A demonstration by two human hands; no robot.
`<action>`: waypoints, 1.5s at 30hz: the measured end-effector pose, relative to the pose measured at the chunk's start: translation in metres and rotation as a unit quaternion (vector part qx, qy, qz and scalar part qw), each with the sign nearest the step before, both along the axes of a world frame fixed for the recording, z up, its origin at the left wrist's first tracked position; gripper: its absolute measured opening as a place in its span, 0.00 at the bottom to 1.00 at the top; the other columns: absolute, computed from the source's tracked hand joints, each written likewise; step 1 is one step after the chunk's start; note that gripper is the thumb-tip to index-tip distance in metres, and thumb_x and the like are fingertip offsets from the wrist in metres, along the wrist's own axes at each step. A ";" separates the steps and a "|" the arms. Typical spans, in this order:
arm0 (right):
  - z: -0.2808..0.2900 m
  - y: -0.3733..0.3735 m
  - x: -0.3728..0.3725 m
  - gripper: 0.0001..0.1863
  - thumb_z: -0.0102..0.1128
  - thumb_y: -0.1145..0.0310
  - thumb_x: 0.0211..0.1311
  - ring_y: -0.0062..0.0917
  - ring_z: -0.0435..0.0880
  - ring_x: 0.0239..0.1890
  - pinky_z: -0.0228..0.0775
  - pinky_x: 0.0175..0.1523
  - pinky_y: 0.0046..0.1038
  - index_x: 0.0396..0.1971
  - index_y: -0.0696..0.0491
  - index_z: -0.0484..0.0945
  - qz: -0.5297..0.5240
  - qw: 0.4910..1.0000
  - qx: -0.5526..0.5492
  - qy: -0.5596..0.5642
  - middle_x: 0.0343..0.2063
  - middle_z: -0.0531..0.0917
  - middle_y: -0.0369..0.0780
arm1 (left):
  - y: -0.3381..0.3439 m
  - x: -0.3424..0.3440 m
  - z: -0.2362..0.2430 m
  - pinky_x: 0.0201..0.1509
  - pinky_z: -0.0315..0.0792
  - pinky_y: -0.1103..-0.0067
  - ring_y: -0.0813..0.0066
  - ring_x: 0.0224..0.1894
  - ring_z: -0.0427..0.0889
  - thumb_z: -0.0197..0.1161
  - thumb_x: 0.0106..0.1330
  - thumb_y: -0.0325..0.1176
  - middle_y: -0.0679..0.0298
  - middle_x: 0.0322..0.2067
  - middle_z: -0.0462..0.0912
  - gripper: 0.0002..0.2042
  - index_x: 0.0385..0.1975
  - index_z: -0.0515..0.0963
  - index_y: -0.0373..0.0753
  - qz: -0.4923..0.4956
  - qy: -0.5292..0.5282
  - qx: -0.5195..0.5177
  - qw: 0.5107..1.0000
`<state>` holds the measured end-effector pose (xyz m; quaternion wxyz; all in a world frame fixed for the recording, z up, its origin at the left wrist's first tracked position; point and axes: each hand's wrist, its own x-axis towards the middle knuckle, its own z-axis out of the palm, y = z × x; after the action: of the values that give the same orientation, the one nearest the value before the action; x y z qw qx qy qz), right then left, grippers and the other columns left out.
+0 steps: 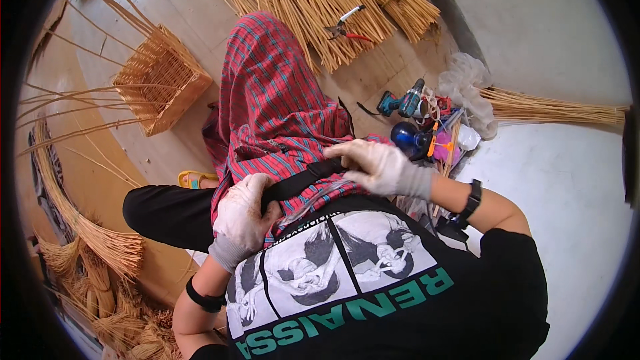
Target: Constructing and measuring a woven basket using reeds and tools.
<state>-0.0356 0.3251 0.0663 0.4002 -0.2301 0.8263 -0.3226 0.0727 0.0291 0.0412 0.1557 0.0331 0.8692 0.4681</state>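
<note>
A red plaid cloth (267, 87) with blue stripes drapes over my lap and raised knee. Across it at my waist runs a black strap (287, 189) with a black buckle (321, 169). My left hand (241, 217), in a whitish work glove, is closed around the strap's left part, beside the cloth. My right hand (387, 168), gloved likewise, is at the strap's right end by the buckle. Its fingers and thumb are spread apart around the strap's end, and a firm grip does not show. The palm sides of both hands are partly hidden.
A partly woven wicker basket (190, 77) with long loose stakes stands at the far left. Bundled rods (320, 0) lie ahead, with red-and-white-handled pruning shears (347, 27) on them. A cordless drill (403, 101) and a blue round container (408, 139) sit at right. More bundles (100, 233) lie left.
</note>
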 end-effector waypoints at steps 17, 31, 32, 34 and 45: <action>0.015 0.025 0.031 0.16 0.67 0.69 0.58 0.26 0.84 0.38 0.74 0.45 0.31 0.44 0.51 0.73 -0.104 0.987 0.081 -0.092 0.33 0.83 0.40 | -0.001 -0.006 -0.015 0.46 0.76 0.65 0.52 0.42 0.84 0.65 0.60 0.33 0.55 0.36 0.81 0.13 0.43 0.78 0.40 -0.118 -0.012 0.061 0.991; -0.032 -0.116 -0.043 0.19 0.61 0.55 0.66 0.53 0.85 0.37 0.75 0.40 0.51 0.48 0.50 0.71 0.201 0.974 -0.038 0.093 0.29 0.84 0.53 | -0.036 0.042 -0.001 0.50 0.78 0.73 0.70 0.42 0.85 0.64 0.70 0.27 0.55 0.37 0.83 0.19 0.60 0.72 0.39 0.166 -0.054 0.139 0.975; -0.033 -0.113 -0.042 0.21 0.60 0.50 0.67 0.52 0.85 0.36 0.75 0.39 0.49 0.48 0.51 0.70 0.209 0.970 -0.031 0.119 0.29 0.84 0.52 | -0.029 0.029 0.008 0.53 0.78 0.73 0.70 0.45 0.84 0.64 0.71 0.27 0.54 0.41 0.82 0.24 0.66 0.69 0.40 0.180 -0.040 0.159 0.970; -0.034 -0.111 -0.039 0.25 0.59 0.45 0.68 0.51 0.86 0.36 0.75 0.38 0.48 0.47 0.51 0.69 0.219 0.965 -0.025 0.144 0.28 0.84 0.52 | -0.013 0.021 -0.018 0.56 0.77 0.73 0.70 0.49 0.82 0.64 0.71 0.28 0.54 0.50 0.80 0.31 0.73 0.62 0.41 0.199 -0.012 0.246 0.949; -0.033 -0.077 -0.023 0.20 0.67 0.71 0.54 0.46 0.87 0.39 0.78 0.41 0.46 0.46 0.50 0.70 0.093 0.981 0.011 0.170 0.31 0.85 0.49 | 0.013 -0.029 -0.033 0.56 0.77 0.73 0.71 0.48 0.83 0.76 0.62 0.31 0.56 0.44 0.84 0.24 0.55 0.72 0.34 0.066 -0.095 0.167 0.979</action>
<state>-0.0581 0.2483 0.0336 0.2848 -0.3526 0.8609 -0.2311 0.0432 0.0420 0.0085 0.1989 -0.0434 0.7606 0.6165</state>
